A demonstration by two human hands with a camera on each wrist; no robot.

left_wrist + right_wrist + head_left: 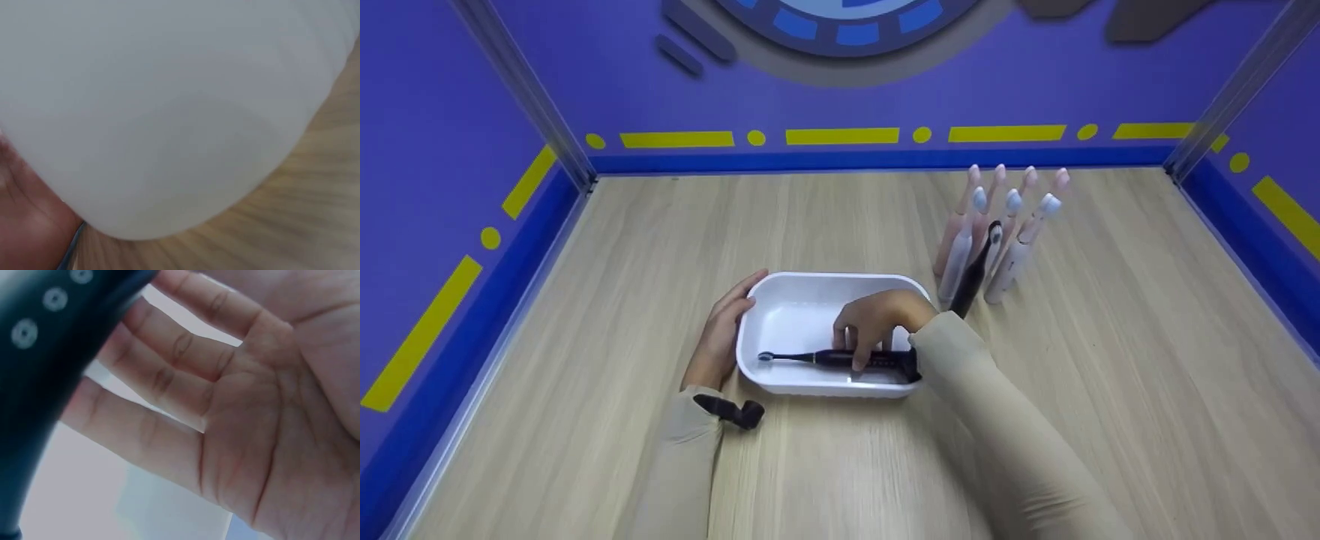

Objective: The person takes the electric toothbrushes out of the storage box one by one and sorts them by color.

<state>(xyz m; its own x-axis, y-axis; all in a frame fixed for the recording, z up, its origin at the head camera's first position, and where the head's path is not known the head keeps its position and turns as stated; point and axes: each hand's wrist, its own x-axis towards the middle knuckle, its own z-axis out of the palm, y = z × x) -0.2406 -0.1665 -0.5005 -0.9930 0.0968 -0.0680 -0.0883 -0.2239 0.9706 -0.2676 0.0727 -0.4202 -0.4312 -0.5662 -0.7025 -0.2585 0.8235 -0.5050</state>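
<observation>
A black electric toothbrush (835, 358) lies lengthwise along the near side of a white plastic bin (791, 319), its brush head to the left. My right hand (874, 321) reaches in from above and holds the toothbrush by its handle, thumb on the near side, fingers on the far side. In the right wrist view, fingertips meet the dark handle (50, 365), which has small round marks. My left hand (721, 337) rests along the bin's left outer wall with straight fingers, the thumb at the rim. The bin's wall (169, 112) fills most of the left wrist view.
Right of the bin, several electric toothbrushes stand upright in a close group: pink ones (949, 240) at the back, white ones (1009, 270) in front, and a black one (971, 281) near my right wrist. Purple panels (840, 105) border the wooden table (697, 225).
</observation>
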